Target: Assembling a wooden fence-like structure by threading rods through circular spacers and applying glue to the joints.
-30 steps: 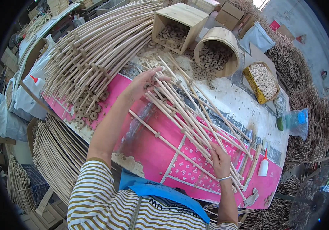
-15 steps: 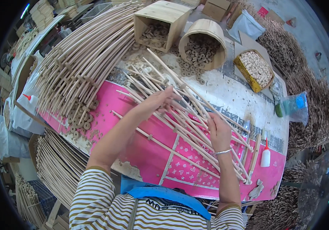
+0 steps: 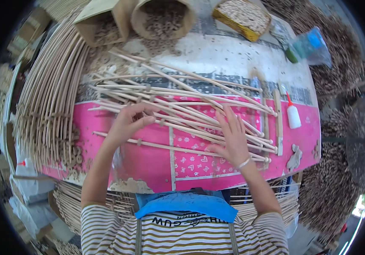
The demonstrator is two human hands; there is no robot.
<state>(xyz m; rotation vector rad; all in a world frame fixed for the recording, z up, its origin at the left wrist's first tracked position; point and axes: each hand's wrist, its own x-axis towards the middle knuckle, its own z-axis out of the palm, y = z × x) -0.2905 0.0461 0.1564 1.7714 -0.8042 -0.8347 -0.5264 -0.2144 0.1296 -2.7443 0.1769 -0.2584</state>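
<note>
A loose pile of slim wooden sticks (image 3: 186, 103) lies across the pink table cover, with small round knobs at the right ends and little wooden rings threaded near the left ends. My left hand (image 3: 128, 122) is at the pile's near left side, thumb and fingers apart, by a ring on one stick. Over the right part of the pile, my right hand (image 3: 234, 138) lies with spread fingers against the sticks. One separate stick (image 3: 169, 148) rests nearest me, its ring (image 3: 139, 142) just below my left hand.
A dense stack of ringed sticks (image 3: 48, 89) fills the left. Behind stand a wooden box (image 3: 120, 19) and a wooden bucket (image 3: 136, 23) of rings, and a yellow tray (image 3: 233, 29) of pale beads. At right are a wooden strip (image 3: 278, 127), a red-tipped white bottle (image 3: 293, 116) and a crumpled grey cloth (image 3: 294, 158).
My view has turned, and the sticks now lie more level across the table. My right hand has gone from closed around sticks to spread over them. My left hand has drawn toward the near side.
</note>
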